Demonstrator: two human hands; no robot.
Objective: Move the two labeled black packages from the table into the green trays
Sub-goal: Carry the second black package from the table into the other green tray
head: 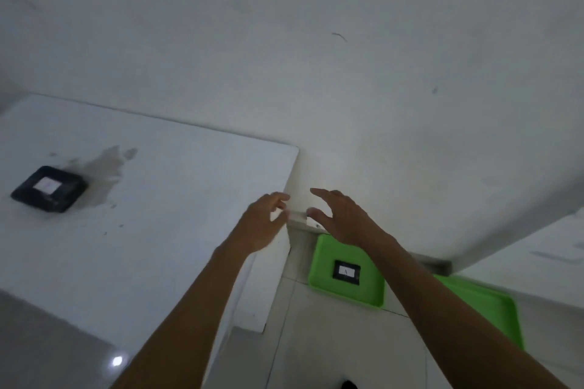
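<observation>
One black package (50, 189) with a white label lies on the white table (164, 186) at the far left. A second black labeled package (346, 271) lies inside a green tray (325, 275) on the floor, right of the table. Another green tray (493, 309) sits further right, partly hidden by my right forearm. My left hand (264, 221) hovers at the table's right edge, fingers spread, holding nothing. Above the near tray, my right hand (343, 219) is also spread and holds nothing.
A white wall fills the upper view. A pale tiled floor runs between the table and a white surface (537, 249) at the right. A stain (107, 164) marks the tabletop near the left package.
</observation>
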